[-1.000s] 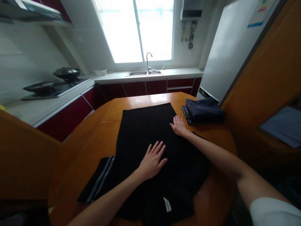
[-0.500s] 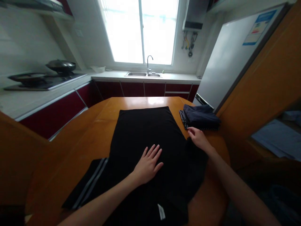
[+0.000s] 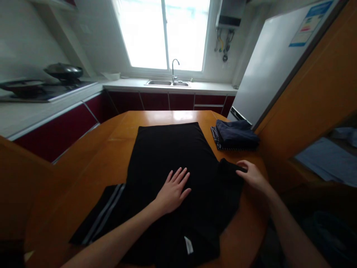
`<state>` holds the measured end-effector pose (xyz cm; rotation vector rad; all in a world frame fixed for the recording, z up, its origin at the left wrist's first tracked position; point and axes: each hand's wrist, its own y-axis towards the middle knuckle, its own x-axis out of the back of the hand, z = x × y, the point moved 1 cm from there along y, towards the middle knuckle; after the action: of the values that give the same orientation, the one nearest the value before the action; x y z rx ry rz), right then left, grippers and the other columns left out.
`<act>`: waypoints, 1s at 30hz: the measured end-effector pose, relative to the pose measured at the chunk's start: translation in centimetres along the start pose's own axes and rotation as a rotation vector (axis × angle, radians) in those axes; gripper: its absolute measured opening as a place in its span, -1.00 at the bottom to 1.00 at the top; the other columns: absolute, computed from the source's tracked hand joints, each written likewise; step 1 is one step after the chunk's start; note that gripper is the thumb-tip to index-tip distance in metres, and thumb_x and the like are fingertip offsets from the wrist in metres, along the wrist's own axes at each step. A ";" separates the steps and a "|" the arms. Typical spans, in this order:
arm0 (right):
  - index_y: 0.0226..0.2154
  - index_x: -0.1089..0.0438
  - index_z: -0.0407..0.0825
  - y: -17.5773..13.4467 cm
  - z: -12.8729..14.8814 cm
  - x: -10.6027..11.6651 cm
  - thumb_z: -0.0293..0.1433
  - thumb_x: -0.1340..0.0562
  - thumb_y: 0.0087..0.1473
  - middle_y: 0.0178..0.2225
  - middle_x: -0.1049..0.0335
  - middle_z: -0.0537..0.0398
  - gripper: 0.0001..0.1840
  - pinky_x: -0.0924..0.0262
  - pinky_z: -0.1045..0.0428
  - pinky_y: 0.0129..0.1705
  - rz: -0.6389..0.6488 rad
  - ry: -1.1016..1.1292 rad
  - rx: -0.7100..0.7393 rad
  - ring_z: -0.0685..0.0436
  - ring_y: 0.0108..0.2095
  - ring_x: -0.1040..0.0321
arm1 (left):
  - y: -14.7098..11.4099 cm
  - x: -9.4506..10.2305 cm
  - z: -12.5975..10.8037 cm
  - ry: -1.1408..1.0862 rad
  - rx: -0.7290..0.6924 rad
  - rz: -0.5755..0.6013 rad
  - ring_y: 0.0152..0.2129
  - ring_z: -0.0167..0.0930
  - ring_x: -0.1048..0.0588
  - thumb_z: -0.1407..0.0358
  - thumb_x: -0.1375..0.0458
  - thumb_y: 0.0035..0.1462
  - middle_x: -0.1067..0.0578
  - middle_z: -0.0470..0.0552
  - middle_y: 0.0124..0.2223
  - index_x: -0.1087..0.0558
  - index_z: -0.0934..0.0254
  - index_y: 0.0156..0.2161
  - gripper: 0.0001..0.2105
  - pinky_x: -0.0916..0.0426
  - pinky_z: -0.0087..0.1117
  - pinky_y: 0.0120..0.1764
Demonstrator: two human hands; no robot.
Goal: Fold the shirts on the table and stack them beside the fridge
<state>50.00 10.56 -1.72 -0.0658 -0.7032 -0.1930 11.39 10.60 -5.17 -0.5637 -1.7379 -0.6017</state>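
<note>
A black T-shirt [image 3: 167, 149] lies spread on the wooden table [image 3: 92, 163], its hem toward the window and its white neck label near me. The sleeve on the left lies flat and shows two grey stripes. My left hand [image 3: 173, 190] rests palm down on the middle of the shirt, fingers spread. At the right, my right hand [image 3: 252, 175] pinches the edge of the other sleeve between thumb and fingers. That sleeve is bunched, and its stripes do not show.
Folded dark clothes [image 3: 237, 134] are stacked at the table's right far side. Beyond stand a counter with a sink [image 3: 167, 83], a stove with pans [image 3: 63, 70] on the left and a fridge [image 3: 267, 63] on the right. Light-coloured cloth [image 3: 329, 160] lies at far right.
My right hand has moved right and toward me along the sleeve, and the sleeve edge is drawn outward. My left hand stays flat on the shirt. The view has shifted slightly.
</note>
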 end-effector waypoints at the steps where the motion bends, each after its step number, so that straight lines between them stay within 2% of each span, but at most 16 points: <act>1: -0.09 -0.44 -0.07 -0.2 1.3 0.0 -0.39 -0.30 -0.05 -0.12 -0.54 -0.14 -0.60 -0.39 -0.11 -0.09 -0.022 0.053 0.034 -0.27 -0.14 -0.52 | 0.0 0.1 0.0 0.000 0.000 0.003 0.41 -0.17 0.06 -0.06 0.18 0.42 0.04 0.03 0.47 0.03 0.12 0.45 -0.39 0.10 0.10 0.35; 4: 0.04 -0.42 -0.04 -1.0 5.8 -0.6 -0.33 -0.31 0.02 -0.05 -0.52 -0.11 -0.52 -0.39 -0.09 -0.08 -0.017 0.124 0.167 -0.23 -0.11 -0.50 | 0.0 0.3 -0.1 0.001 -0.001 0.018 0.41 -0.17 0.07 -0.06 0.18 0.42 0.04 0.03 0.47 0.03 0.12 0.45 -0.39 0.10 0.10 0.35; 5: 0.08 -0.39 -0.03 -1.2 7.3 -1.1 -0.31 -0.31 0.05 -0.08 -0.53 -0.08 -0.49 -0.39 -0.08 -0.10 0.039 0.136 0.209 -0.21 -0.14 -0.50 | 0.0 0.4 -0.2 0.004 0.002 0.021 0.41 -0.17 0.08 -0.06 0.19 0.42 0.04 0.04 0.47 0.02 0.13 0.45 -0.39 0.11 0.10 0.35; 7: 0.17 -0.34 -0.01 -1.1 9.6 -2.4 -0.27 -0.30 0.10 -0.16 -0.55 -0.02 -0.42 -0.40 -0.05 -0.17 0.233 0.176 0.283 -0.16 -0.21 -0.50 | 0.0 0.5 -0.2 0.007 0.006 0.024 0.41 -0.17 0.09 -0.06 0.19 0.42 0.04 0.05 0.47 0.01 0.15 0.45 -0.39 0.12 0.10 0.35; 9: 0.18 -0.34 0.01 -0.1 10.8 -3.7 -0.24 -0.28 0.14 -0.17 -0.56 0.00 -0.44 -0.39 -0.03 -0.19 0.401 0.217 0.341 -0.14 -0.22 -0.50 | 0.0 0.6 -0.3 0.006 0.007 0.023 0.41 -0.17 0.09 -0.06 0.19 0.42 0.04 0.05 0.47 0.00 0.16 0.44 -0.39 0.12 0.10 0.35; 10: 0.15 -0.37 0.00 0.7 10.8 -4.3 -0.24 -0.27 0.15 -0.15 -0.56 -0.01 -0.48 -0.39 -0.03 -0.18 0.429 0.230 0.361 -0.14 -0.19 -0.50 | 0.0 0.6 -0.3 0.002 0.006 0.021 0.41 -0.17 0.09 -0.05 0.19 0.42 0.04 0.06 0.47 0.00 0.16 0.44 -0.39 0.12 0.10 0.35; 11: 0.10 -0.41 -0.01 1.6 10.5 -4.8 -0.25 -0.26 0.16 -0.14 -0.56 -0.02 -0.54 -0.38 -0.03 -0.16 0.412 0.232 0.373 -0.14 -0.17 -0.50 | 0.0 0.6 -0.3 -0.003 0.003 0.019 0.41 -0.17 0.08 -0.05 0.18 0.42 0.04 0.06 0.47 0.01 0.16 0.44 -0.39 0.12 0.10 0.35; 15: -0.06 -0.50 -0.03 4.8 7.7 -5.9 -0.29 -0.23 0.17 -0.18 -0.56 -0.03 -0.69 -0.37 -0.05 -0.15 0.185 0.151 0.374 -0.15 -0.19 -0.49 | 0.0 0.7 -0.3 -0.028 0.006 0.021 0.41 -0.17 0.08 -0.05 0.17 0.42 0.04 0.05 0.47 0.03 0.15 0.45 -0.39 0.13 0.10 0.36; 17: -0.10 -0.51 -0.03 5.3 6.2 -6.2 -0.27 -0.22 0.18 -0.18 -0.55 -0.03 -0.71 -0.36 -0.06 -0.11 0.147 0.082 0.376 -0.15 -0.19 -0.48 | 0.0 0.8 -0.4 -0.036 0.010 0.032 0.41 -0.17 0.09 -0.05 0.17 0.42 0.05 0.05 0.47 0.02 0.15 0.45 -0.39 0.13 0.10 0.36; 21: -0.11 -0.51 -0.05 5.0 4.2 -6.4 -0.22 -0.26 0.16 -0.20 -0.53 -0.05 -0.69 -0.34 -0.08 -0.09 0.151 -0.005 0.402 -0.17 -0.19 -0.45 | 0.0 0.8 -0.3 -0.054 0.014 0.033 0.41 -0.17 0.09 -0.03 0.14 0.42 0.05 0.05 0.48 0.01 0.16 0.44 -0.39 0.14 0.10 0.37; 25: -0.13 -0.51 -0.08 5.4 3.1 -6.0 -0.32 -0.22 0.16 -0.18 -0.53 -0.09 -0.72 -0.33 -0.05 -0.13 0.018 0.009 0.367 -0.16 -0.22 -0.46 | 0.1 1.3 -0.4 -0.109 0.039 0.033 0.39 -0.17 0.01 0.04 0.06 0.41 -0.05 0.04 0.46 -0.03 0.15 0.43 -0.42 0.12 0.09 0.37; 30: -0.25 -0.54 -0.05 6.5 1.6 -5.6 -0.43 -0.14 0.14 -0.27 -0.58 -0.04 -0.75 -0.32 -0.04 -0.11 -0.141 -0.013 0.190 -0.17 -0.23 -0.50 | 2.3 4.2 -1.0 -0.264 0.095 -0.038 0.18 -0.26 -0.38 0.22 -0.06 0.36 -0.39 0.06 0.27 -0.29 0.19 0.30 -0.55 -0.27 -0.18 0.23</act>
<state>46.08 17.95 -4.04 0.1639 -0.7367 -0.2598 12.60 11.93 -0.65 -0.5643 -2.0182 -0.4843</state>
